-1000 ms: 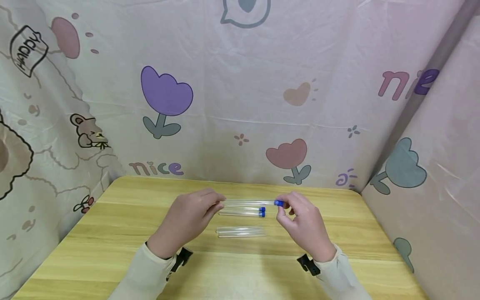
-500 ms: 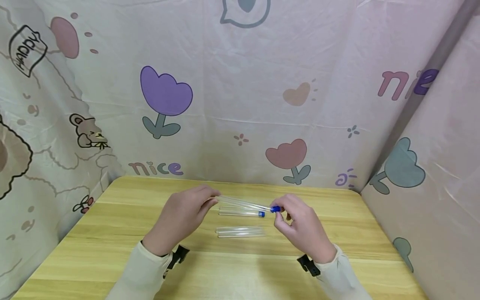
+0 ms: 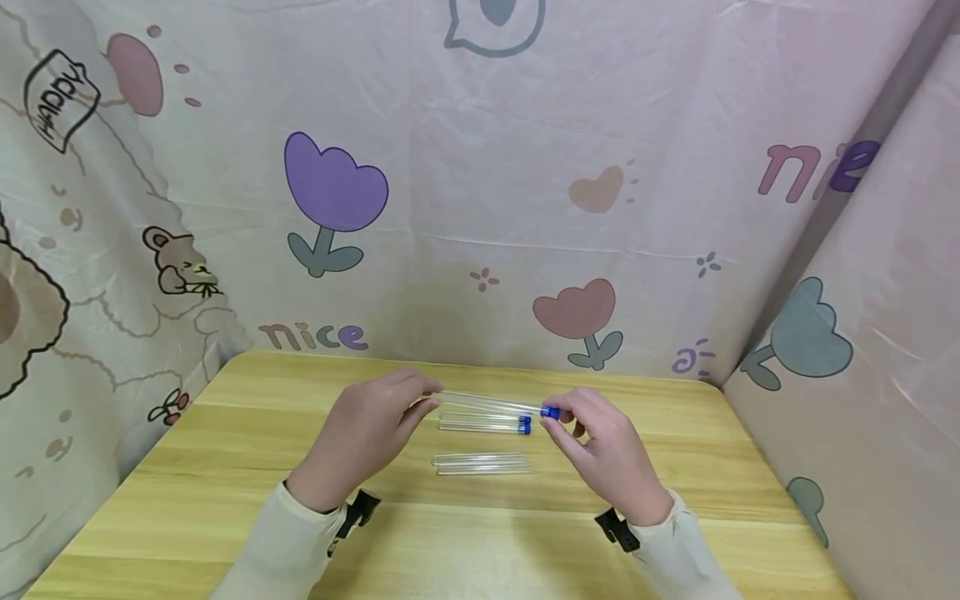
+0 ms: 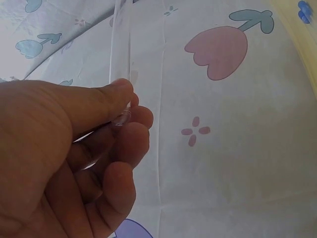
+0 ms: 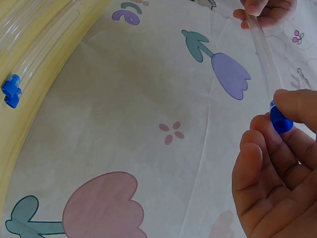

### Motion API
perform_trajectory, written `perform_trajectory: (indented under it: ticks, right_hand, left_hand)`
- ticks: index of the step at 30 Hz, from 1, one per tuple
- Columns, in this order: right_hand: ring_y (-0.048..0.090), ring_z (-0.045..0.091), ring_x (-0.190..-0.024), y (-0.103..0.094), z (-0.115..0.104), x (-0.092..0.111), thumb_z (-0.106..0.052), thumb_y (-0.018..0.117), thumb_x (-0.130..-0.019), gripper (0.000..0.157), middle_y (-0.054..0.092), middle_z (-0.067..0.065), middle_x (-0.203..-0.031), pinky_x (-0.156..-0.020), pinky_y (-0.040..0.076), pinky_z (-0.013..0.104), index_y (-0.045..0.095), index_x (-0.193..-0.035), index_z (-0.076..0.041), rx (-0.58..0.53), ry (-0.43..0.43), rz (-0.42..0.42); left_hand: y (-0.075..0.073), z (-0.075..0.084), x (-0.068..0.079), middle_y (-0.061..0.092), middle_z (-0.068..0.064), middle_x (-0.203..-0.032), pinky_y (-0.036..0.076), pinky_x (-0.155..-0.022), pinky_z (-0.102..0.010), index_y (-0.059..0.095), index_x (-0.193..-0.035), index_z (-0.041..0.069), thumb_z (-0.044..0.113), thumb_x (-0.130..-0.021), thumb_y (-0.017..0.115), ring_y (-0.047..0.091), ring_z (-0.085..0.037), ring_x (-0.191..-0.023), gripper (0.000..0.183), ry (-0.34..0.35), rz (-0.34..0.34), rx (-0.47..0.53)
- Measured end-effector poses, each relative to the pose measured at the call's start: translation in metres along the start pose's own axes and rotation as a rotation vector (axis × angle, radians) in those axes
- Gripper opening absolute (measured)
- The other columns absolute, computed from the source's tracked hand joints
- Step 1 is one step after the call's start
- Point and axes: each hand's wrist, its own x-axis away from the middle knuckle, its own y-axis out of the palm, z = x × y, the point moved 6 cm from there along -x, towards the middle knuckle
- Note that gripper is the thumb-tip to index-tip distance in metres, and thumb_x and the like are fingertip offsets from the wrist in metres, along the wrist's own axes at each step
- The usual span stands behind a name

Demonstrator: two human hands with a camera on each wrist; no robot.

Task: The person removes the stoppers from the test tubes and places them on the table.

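Between my two hands a clear test tube is held above the table, slanting slightly down to the right in the head view. My left hand pinches its rounded closed end between thumb and fingers; that end shows in the left wrist view. At the other end sits a blue cap, pinched by the thumb and fingers of my right hand. Just below the held tube, two capped test tubes lie side by side on the table. Nearer to me lie several uncapped clear tubes.
The wooden table ends at a printed curtain at the back, with more curtain on both sides. A black camera mount sits on the left wrist and another mount on the right.
The tube's left end has risen since a second ago, so it now slants. The capped end dipped over the lying tubes, then lifted slightly. Right fingers have shifted on the cap.
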Motion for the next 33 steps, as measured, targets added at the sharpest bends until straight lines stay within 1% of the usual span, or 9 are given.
perform_trajectory:
  ticks: [5,10,12,17,24,33]
  right_hand:
    - [0.055,0.003,-0.083,0.0000,0.0002,-0.0002,-0.004,0.081,-0.088,0.021,0.062,-0.012,-0.092,-0.065,0.052,0.018,0.072,-0.103,-0.015,0.026,0.002,-0.001]
    - [0.054,0.003,-0.081,0.0006,-0.0005,-0.0002,-0.005,0.082,-0.088,0.019,0.062,-0.012,-0.091,-0.062,0.054,0.024,0.071,-0.101,-0.014,0.058,-0.007,0.000]
    - [0.054,0.003,-0.081,0.0010,-0.0005,0.0002,-0.006,0.082,-0.087,0.019,0.062,-0.011,-0.090,-0.062,0.054,0.024,0.071,-0.101,-0.014,0.072,-0.007,-0.004]
    - [0.054,0.003,-0.080,0.0011,-0.0003,0.0006,-0.006,0.083,-0.086,0.021,0.062,-0.010,-0.089,-0.064,0.052,0.018,0.071,-0.101,-0.013,0.094,-0.006,-0.007]
    - [0.055,0.002,-0.080,0.0004,-0.0005,0.0004,-0.005,0.083,-0.086,0.021,0.062,-0.011,-0.089,-0.064,0.052,0.018,0.071,-0.101,-0.013,0.099,0.000,-0.001]
    - [0.053,0.002,-0.080,0.0003,-0.0008,0.0010,-0.005,0.082,-0.087,0.020,0.061,-0.012,-0.088,-0.064,0.051,0.018,0.071,-0.101,-0.014,0.091,0.002,0.001]
  left_hand:
    - [-0.0001,0.0005,0.0002,0.075,0.004,-0.095,0.054,-0.058,-0.024,0.077,-0.104,0.011,0.015,-0.089,0.082,0.069,-0.007,-0.071,0.016,-0.001,-0.002,0.002]
    - [-0.0002,0.0013,0.0005,0.075,0.004,-0.095,0.053,-0.058,-0.024,0.077,-0.104,0.011,0.013,-0.089,0.083,0.068,-0.007,-0.070,0.016,0.000,0.000,0.002]
    - [0.0004,0.0013,0.0006,0.075,0.004,-0.094,0.053,-0.058,-0.024,0.078,-0.104,0.011,0.014,-0.089,0.083,0.067,-0.006,-0.069,0.016,0.000,-0.003,0.000]
    - [0.0010,0.0015,0.0004,0.075,0.004,-0.094,0.053,-0.057,-0.023,0.077,-0.104,0.012,0.015,-0.089,0.083,0.067,-0.006,-0.069,0.016,0.003,-0.004,-0.004]
    - [0.0010,0.0024,-0.0002,0.075,0.004,-0.095,0.055,-0.059,-0.024,0.078,-0.104,0.012,0.016,-0.089,0.083,0.069,-0.006,-0.072,0.017,0.008,-0.010,-0.005]
    - [0.0003,0.0033,0.0002,0.075,0.004,-0.094,0.054,-0.059,-0.023,0.078,-0.104,0.011,0.014,-0.088,0.084,0.068,-0.006,-0.070,0.018,0.014,0.005,-0.006]
